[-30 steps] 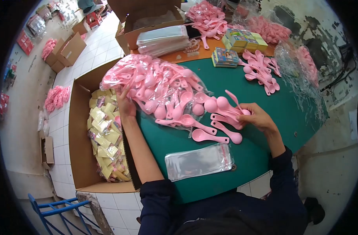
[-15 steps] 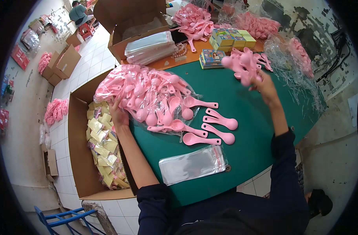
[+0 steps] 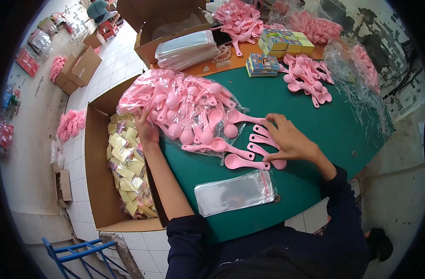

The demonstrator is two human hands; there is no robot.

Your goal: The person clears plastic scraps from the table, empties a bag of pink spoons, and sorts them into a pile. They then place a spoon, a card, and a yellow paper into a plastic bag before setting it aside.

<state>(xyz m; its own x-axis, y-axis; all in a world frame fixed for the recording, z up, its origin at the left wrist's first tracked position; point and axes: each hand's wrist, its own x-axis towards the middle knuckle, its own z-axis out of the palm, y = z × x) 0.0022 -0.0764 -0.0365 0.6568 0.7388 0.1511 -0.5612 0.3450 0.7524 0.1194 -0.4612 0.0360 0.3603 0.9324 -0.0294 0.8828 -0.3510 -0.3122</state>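
My left hand grips the near left side of a clear plastic bag full of pink measuring spoons, its fingers partly hidden by the bag. Spoons spill from the bag's right side onto the green table. My right hand is open, thumb and fingers spread above several loose pink spoons, partly covering them. One pink measuring spoon lies bowl up just left of my right thumb. Farther back on the table is a heap of pink spoons.
A stack of clear plastic sleeves lies near the front edge. At left stands a cardboard box of packets with yellow cards. Small card stacks, an open carton and more sleeves sit at the back. Another person sits far off.
My right hand has let go of a bunch of pink spoons at the back right heap and moved toward me, over the loose spoons. My left hand stays on the bag.
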